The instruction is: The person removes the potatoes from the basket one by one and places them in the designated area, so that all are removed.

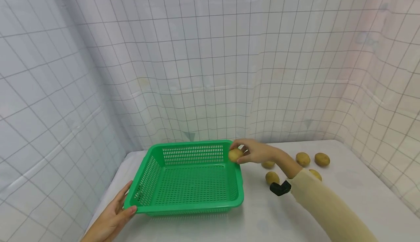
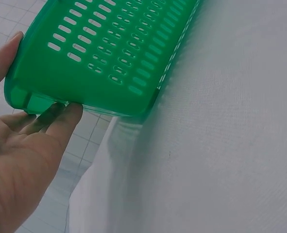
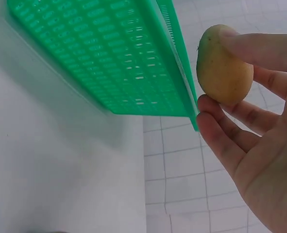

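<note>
While left hand (image 1: 113, 216) steadies basket (image 1: 187, 178), right hand (image 1: 257, 152) pinches potato (image 1: 235, 155).

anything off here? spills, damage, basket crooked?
Nothing stands out. The green basket sits flat and looks intact, steadied by the left hand. The right hand holds a potato at its rim; other potatoes lie loose on the table.
</note>
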Demonstrator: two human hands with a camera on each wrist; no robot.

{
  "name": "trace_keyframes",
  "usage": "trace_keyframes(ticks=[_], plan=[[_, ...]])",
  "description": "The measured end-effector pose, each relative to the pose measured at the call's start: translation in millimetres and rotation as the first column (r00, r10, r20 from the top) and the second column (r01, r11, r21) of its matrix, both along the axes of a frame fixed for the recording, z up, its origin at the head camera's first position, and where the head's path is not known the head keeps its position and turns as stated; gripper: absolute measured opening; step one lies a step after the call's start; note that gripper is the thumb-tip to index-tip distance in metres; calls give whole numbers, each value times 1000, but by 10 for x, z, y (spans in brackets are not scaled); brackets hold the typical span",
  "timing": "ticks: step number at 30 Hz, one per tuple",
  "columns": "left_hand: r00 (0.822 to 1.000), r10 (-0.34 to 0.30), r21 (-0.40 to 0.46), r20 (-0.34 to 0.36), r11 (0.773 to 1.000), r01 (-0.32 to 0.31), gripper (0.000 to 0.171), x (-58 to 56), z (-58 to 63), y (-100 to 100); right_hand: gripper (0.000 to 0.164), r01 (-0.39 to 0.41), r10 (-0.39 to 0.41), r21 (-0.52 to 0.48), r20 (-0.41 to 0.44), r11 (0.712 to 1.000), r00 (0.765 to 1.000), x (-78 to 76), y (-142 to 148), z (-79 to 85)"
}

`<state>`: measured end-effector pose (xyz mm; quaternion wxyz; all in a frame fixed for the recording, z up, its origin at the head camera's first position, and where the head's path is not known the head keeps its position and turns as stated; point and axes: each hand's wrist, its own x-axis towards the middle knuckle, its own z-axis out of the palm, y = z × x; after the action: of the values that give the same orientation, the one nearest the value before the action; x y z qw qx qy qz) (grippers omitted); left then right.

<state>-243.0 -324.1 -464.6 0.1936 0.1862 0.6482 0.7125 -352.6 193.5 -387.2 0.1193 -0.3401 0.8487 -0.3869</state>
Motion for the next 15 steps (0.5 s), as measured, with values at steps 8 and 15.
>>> trace_keyframes(ticks=[8, 15], plan=[[1000, -15, 12, -8, 1000, 15, 85, 8, -2, -19, 43, 99, -99, 18, 23, 995, 995, 67, 221, 23], [1000, 11, -15, 11, 1000, -11, 84, 44, 20, -24, 43, 167, -169, 25, 58, 986, 984, 170, 409, -15]])
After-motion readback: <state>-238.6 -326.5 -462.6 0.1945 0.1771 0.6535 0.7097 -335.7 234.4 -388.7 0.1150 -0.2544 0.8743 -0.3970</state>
